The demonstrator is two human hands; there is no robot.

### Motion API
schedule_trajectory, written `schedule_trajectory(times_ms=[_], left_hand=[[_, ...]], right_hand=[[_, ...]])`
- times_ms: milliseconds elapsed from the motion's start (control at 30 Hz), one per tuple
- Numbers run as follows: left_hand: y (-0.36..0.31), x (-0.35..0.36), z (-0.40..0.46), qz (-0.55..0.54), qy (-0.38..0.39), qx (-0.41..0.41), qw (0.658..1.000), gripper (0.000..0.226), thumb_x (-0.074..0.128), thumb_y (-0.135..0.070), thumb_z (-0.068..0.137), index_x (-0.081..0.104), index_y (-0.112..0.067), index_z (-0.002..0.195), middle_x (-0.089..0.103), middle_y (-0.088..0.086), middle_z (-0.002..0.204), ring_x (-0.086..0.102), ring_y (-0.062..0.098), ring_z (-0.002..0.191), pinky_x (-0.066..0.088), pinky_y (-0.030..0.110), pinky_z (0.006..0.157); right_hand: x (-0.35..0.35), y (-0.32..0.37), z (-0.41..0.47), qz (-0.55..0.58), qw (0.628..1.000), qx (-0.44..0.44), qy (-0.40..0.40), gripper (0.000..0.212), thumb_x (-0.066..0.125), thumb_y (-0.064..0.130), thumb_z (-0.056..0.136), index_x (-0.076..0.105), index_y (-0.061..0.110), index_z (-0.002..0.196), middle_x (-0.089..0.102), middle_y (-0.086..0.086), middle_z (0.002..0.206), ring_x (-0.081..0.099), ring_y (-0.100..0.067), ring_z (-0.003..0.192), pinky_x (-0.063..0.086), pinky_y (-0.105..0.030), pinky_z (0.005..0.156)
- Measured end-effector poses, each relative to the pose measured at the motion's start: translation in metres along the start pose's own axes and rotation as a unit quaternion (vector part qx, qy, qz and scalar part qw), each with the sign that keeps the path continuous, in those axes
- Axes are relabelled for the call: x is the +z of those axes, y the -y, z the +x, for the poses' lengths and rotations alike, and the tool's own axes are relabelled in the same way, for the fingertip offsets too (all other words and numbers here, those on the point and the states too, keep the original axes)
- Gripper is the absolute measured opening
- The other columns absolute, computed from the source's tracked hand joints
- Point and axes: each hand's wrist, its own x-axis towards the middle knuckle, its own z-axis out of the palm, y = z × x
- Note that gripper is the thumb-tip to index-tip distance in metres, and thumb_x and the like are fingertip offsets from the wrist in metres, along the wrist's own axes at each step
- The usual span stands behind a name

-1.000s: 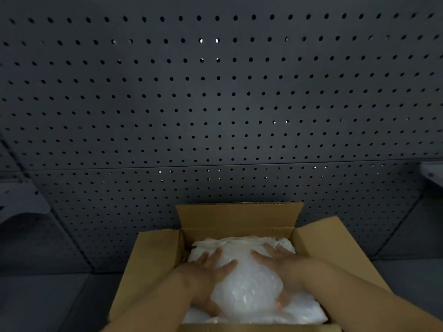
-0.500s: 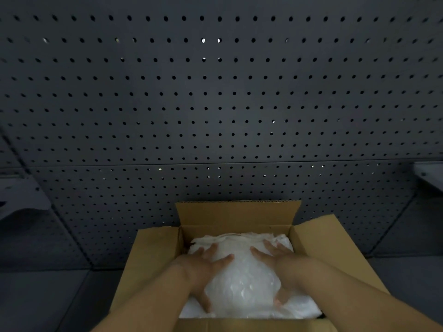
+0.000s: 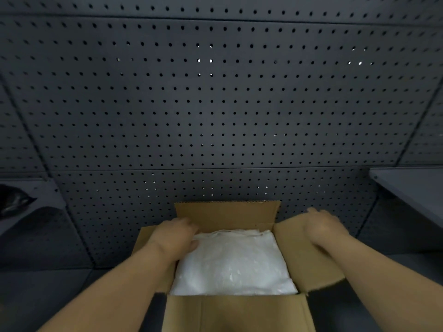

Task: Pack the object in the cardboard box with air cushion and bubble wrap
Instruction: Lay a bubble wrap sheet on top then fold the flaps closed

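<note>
Box (image 3: 235, 312) open, bubble-wrapped bundle (image 3: 233, 262) inside | left hand (image 3: 173, 238) curled on box's left flap, touching bundle | right hand (image 3: 322, 226) loosely spread on right flap, nearer its outer edge.

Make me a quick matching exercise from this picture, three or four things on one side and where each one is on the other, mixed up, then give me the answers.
Things:
1. White bubble-wrapped bundle
2. Left hand
3. Right hand
4. Dark grey perforated pegboard

Places:
A. On the box's right side flap
B. Behind the brown cardboard box
C. Inside the box
D. At the box's left flap, by the bundle's corner

Pairs: 1-C, 2-D, 3-A, 4-B
</note>
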Motion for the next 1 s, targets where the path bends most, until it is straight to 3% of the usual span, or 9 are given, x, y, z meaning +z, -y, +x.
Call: schedule_trajectory(times_ms=[67, 167, 200, 333, 433, 500, 700, 833, 1000], left_hand=[[-0.004, -0.004, -0.003, 0.002, -0.005, -0.002, 1.000, 0.040, 0.037, -0.041, 0.097, 0.051, -0.019, 0.128, 0.054, 0.005, 0.125, 0.051, 0.023, 0.113, 0.047, 0.036, 0.090], [-0.007, -0.008, -0.007, 0.001, -0.011, -0.001, 1.000, 0.039, 0.037, -0.041, 0.097, 0.051, -0.019, 0.126, 0.055, 0.006, 0.123, 0.052, 0.023, 0.111, 0.047, 0.035, 0.089], [-0.008, -0.009, -0.007, 0.004, -0.012, -0.002, 1.000, 0.040, 0.037, -0.042, 0.097, 0.051, -0.019, 0.126, 0.055, 0.006, 0.124, 0.052, 0.023, 0.112, 0.046, 0.035, 0.089], [-0.011, -0.015, -0.009, 0.016, -0.017, -0.005, 1.000, 0.042, 0.036, -0.043, 0.098, 0.049, -0.018, 0.129, 0.053, 0.006, 0.127, 0.050, 0.023, 0.115, 0.043, 0.034, 0.089], [-0.015, -0.020, -0.008, 0.022, -0.031, -0.001, 0.999, 0.042, 0.036, -0.045, 0.098, 0.050, -0.017, 0.126, 0.055, 0.006, 0.124, 0.052, 0.024, 0.112, 0.044, 0.035, 0.087], [-0.018, -0.024, -0.008, 0.026, -0.034, 0.001, 0.999, 0.042, 0.036, -0.045, 0.098, 0.052, -0.015, 0.122, 0.056, 0.007, 0.120, 0.053, 0.024, 0.109, 0.045, 0.035, 0.085], [-0.032, -0.030, 0.000, 0.037, -0.052, 0.012, 0.998, 0.045, 0.035, -0.045, 0.098, 0.049, -0.014, 0.128, 0.052, 0.009, 0.129, 0.049, 0.026, 0.117, 0.041, 0.036, 0.090], [-0.044, -0.031, 0.019, 0.039, -0.065, 0.041, 0.996, 0.060, 0.031, -0.043, 0.100, 0.012, -0.019, 0.152, 0.004, 0.004, 0.161, 0.008, 0.023, 0.148, 0.012, 0.039, 0.119], [-0.059, -0.022, 0.041, 0.090, -0.036, 0.033, 0.995, 0.061, 0.024, -0.041, 0.102, -0.006, -0.022, 0.152, -0.019, 0.001, 0.159, -0.013, 0.020, 0.147, -0.004, 0.040, 0.119]], right_hand=[[-0.004, 0.005, -0.008, 0.034, 0.998, 0.012, 0.054, 0.046, 0.037, 0.017, 0.098, 0.031, 0.007, 0.142, 0.043, -0.012, 0.138, 0.049, -0.027, 0.119, 0.049, -0.027, 0.082], [-0.011, 0.014, -0.024, 0.069, 0.996, -0.014, 0.054, 0.019, 0.035, 0.015, 0.099, 0.053, 0.010, 0.104, 0.048, -0.001, 0.089, 0.049, -0.016, 0.078, 0.030, -0.017, 0.051], [-0.013, 0.015, -0.028, 0.072, 0.996, -0.013, 0.047, 0.022, 0.036, 0.014, 0.099, 0.055, 0.008, 0.109, 0.048, -0.002, 0.084, 0.048, -0.016, 0.076, 0.034, -0.019, 0.053], [-0.017, 0.018, -0.033, 0.093, 0.996, 0.005, 0.011, 0.036, 0.042, 0.009, 0.094, 0.047, 0.002, 0.130, 0.056, -0.013, 0.119, 0.055, -0.025, 0.098, 0.045, -0.030, 0.080], [-0.015, 0.022, -0.031, 0.095, 0.995, 0.002, -0.027, 0.015, 0.040, 0.003, 0.093, 0.054, 0.006, 0.095, 0.043, -0.003, 0.077, 0.045, -0.016, 0.071, 0.041, -0.027, 0.065], [-0.007, 0.028, -0.026, 0.106, 0.993, 0.005, -0.043, 0.027, 0.039, -0.001, 0.093, 0.043, 0.012, 0.069, 0.038, -0.001, 0.070, 0.039, -0.013, 0.061, 0.037, -0.024, 0.054], [0.013, 0.038, -0.007, 0.102, 0.994, -0.013, -0.033, 0.035, 0.037, 0.000, 0.092, 0.037, 0.018, 0.062, 0.040, 0.000, 0.069, 0.036, -0.012, 0.057, 0.028, -0.023, 0.046], [0.020, 0.035, 0.002, 0.090, 0.995, -0.023, -0.046, 0.035, 0.041, 0.000, 0.091, 0.037, 0.017, 0.061, 0.041, 0.000, 0.068, 0.045, -0.016, 0.063, 0.028, -0.023, 0.045], [0.025, 0.031, 0.007, 0.085, 0.993, -0.040, -0.067, 0.031, 0.042, 0.006, 0.093, 0.042, 0.015, 0.064, 0.046, 0.002, 0.071, 0.044, -0.012, 0.061, 0.028, -0.022, 0.045]])
